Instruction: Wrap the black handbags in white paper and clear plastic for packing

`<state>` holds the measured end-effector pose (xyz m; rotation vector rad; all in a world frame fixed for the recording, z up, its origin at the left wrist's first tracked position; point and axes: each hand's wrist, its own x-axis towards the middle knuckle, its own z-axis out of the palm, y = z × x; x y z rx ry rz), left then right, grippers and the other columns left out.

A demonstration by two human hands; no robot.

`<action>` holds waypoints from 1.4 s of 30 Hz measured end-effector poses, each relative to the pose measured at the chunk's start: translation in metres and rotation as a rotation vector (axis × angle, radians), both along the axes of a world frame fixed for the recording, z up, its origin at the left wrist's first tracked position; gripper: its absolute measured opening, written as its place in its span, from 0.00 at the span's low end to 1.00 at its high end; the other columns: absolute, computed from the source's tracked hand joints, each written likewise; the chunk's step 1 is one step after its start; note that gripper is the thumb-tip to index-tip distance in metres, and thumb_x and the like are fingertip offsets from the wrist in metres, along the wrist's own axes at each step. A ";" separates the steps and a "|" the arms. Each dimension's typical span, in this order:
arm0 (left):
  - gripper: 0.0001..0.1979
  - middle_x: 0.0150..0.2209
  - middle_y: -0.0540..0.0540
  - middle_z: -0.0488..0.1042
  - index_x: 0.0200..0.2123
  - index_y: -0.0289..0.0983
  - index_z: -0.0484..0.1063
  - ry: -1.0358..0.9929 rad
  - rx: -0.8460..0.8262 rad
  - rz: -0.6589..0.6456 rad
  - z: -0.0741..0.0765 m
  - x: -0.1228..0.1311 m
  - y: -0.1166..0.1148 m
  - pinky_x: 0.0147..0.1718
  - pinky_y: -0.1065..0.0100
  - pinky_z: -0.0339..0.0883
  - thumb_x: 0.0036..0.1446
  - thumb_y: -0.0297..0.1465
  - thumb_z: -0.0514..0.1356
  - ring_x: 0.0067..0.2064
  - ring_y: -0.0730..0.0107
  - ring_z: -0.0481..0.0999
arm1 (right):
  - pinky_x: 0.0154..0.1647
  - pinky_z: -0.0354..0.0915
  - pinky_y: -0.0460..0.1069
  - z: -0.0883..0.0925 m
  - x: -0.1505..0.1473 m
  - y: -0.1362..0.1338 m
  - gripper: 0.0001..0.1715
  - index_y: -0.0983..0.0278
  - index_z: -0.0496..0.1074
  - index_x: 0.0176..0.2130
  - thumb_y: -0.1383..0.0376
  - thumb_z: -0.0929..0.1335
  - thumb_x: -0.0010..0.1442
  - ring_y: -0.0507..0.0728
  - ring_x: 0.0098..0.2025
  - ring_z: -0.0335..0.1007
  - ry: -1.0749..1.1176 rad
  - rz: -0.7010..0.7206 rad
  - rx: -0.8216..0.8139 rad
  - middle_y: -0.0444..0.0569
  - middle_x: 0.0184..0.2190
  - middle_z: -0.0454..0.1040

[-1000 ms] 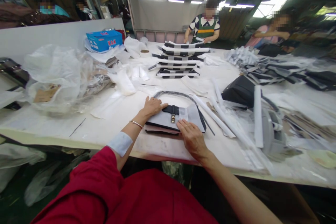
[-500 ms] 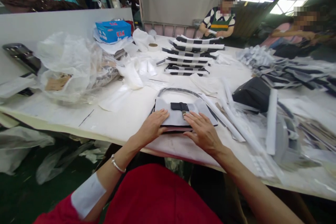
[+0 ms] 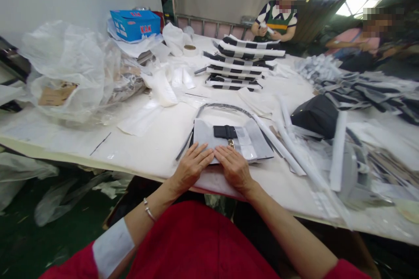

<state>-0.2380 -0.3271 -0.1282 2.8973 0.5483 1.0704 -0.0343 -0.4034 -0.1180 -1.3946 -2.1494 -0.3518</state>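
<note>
A flat grey bag [image 3: 229, 139] with a black strap tab, a small metal clasp and a curved handle lies on the white table [image 3: 153, 148] near its front edge. My left hand [image 3: 191, 166] rests with fingers stretched flat on the bag's near left edge. My right hand [image 3: 233, 166] lies flat beside it on the near middle edge, the fingertips of both hands almost touching. Neither hand holds anything.
Crumpled clear plastic [image 3: 72, 69] and a blue box [image 3: 134, 24] sit at the left. A stack of black-and-white striped pieces [image 3: 240, 63] stands behind the bag. A black bag [image 3: 316, 115], white paper rolls [image 3: 281, 144] and wrapped items crowd the right. People work at the far side.
Both hands slid back toward me to the bag's near edge and came together. The view shifted slightly and the bag now shows more fully.
</note>
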 end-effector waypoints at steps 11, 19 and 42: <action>0.20 0.60 0.41 0.70 0.60 0.41 0.66 0.133 -0.086 0.109 -0.004 -0.006 -0.011 0.63 0.42 0.55 0.66 0.29 0.54 0.69 0.50 0.54 | 0.64 0.59 0.57 -0.003 -0.004 -0.001 0.23 0.67 0.70 0.57 0.73 0.59 0.68 0.57 0.61 0.66 -0.043 -0.025 0.039 0.55 0.57 0.73; 0.16 0.54 0.44 0.76 0.53 0.43 0.73 0.121 -0.273 0.225 0.027 0.004 -0.007 0.61 0.43 0.59 0.69 0.33 0.50 0.62 0.56 0.68 | 0.64 0.60 0.57 0.003 -0.007 0.001 0.25 0.67 0.68 0.59 0.73 0.61 0.64 0.58 0.61 0.66 -0.030 -0.073 -0.055 0.57 0.57 0.72; 0.28 0.59 0.32 0.70 0.62 0.30 0.63 0.425 0.073 0.132 0.015 -0.005 0.001 0.55 0.57 0.69 0.59 0.20 0.48 0.63 0.53 0.67 | 0.65 0.57 0.60 0.007 -0.011 0.000 0.26 0.67 0.63 0.62 0.72 0.62 0.66 0.61 0.64 0.60 -0.194 -0.100 -0.048 0.59 0.60 0.68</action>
